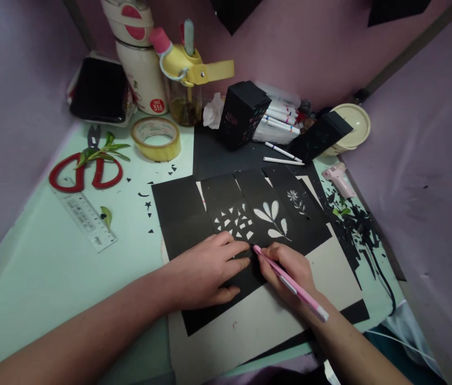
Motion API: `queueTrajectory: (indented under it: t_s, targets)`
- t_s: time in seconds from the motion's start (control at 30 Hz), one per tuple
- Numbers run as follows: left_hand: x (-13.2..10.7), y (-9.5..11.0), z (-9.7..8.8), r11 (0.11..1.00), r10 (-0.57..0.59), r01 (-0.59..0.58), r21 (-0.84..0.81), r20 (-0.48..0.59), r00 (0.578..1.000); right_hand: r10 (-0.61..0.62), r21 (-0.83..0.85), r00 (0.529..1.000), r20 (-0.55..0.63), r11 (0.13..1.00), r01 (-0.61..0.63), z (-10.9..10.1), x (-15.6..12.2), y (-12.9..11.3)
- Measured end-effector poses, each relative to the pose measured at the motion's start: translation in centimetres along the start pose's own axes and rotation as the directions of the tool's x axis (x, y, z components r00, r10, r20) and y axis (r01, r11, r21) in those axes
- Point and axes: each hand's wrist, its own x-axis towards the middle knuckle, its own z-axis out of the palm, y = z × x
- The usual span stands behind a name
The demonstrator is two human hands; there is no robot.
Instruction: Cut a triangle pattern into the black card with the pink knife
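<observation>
My left hand [205, 270] lies flat with spread fingers on a sheet of black card [178, 214], pressing it down. In my right hand [296, 264] is a slim pink pen-shaped craft knife [300, 294]; its tip meets the card just right of my left fingertips. The tip itself is too small to make out. Cut-out shapes show pale in the card: small angular pieces [249, 234], a leafy sprig [274, 208] and a little flower [292, 196]. Beneath the card lies a grey board [218, 342].
Red-handled scissors [108, 184], a clear ruler [85, 219] and a tape roll [176, 149] lie left. Behind stand a white bottle [141, 75], a yellow-topped bottle [176, 56], a black paper box [242, 115] and markers [282, 120]. Black scraps [364, 224] and a pink glue gun [340, 181] are right.
</observation>
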Motion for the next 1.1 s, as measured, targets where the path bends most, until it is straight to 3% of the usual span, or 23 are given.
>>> queueTrajectory:
  t_s: [0.23, 1.1]
  targets:
    - [0.03, -0.17, 0.11, 1.000, 0.015, -0.016, -0.008, -0.020, 1.000, -0.093, -0.006, 0.996, 0.006, 0.996, 0.093, 0.07, -0.08, 0.49]
    - [0.15, -0.01, -0.14, 0.999, 0.039, -0.039, -0.015, -0.045, 0.998, -0.128, -0.079, 0.992, 0.009, 0.989, 0.128, 0.36, -0.56, 0.79]
